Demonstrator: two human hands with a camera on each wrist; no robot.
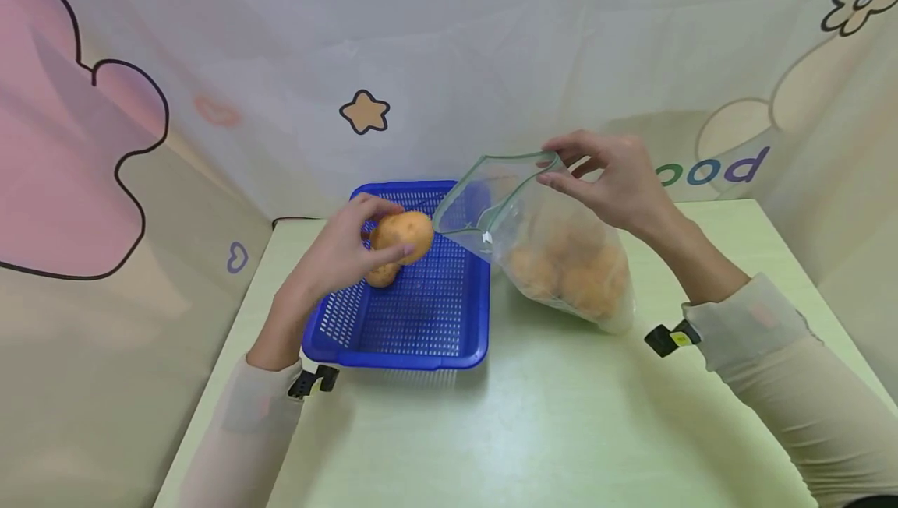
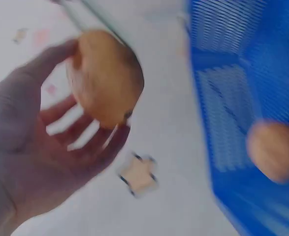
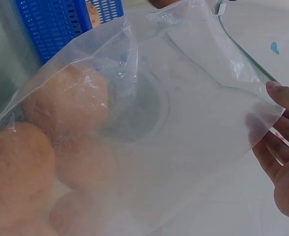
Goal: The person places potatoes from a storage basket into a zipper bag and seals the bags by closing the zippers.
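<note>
A potato [image 1: 411, 234] is gripped between the thumb and fingers of my left hand [image 1: 341, 249], held above the blue basket. Another potato [image 1: 382, 275] lies in the basket [image 1: 484, 321], partly hidden under the held one; the left wrist view shows this potato [image 2: 274, 151] blurred. My right hand [image 1: 617, 179] pinches the rim of a clear zip bag [image 1: 519, 247] by its upper right corner. The bag's mouth stands open toward the basket. Several potatoes [image 3: 16, 172] sit in the bottom of the bag, seen through the plastic.
Basket and bag stand side by side on a pale green table [image 1: 561, 414]. A printed cloth [image 1: 435, 48] with a star and flower hangs behind the table. A small white slider [image 1: 487, 238] sits on the bag's green zip edge.
</note>
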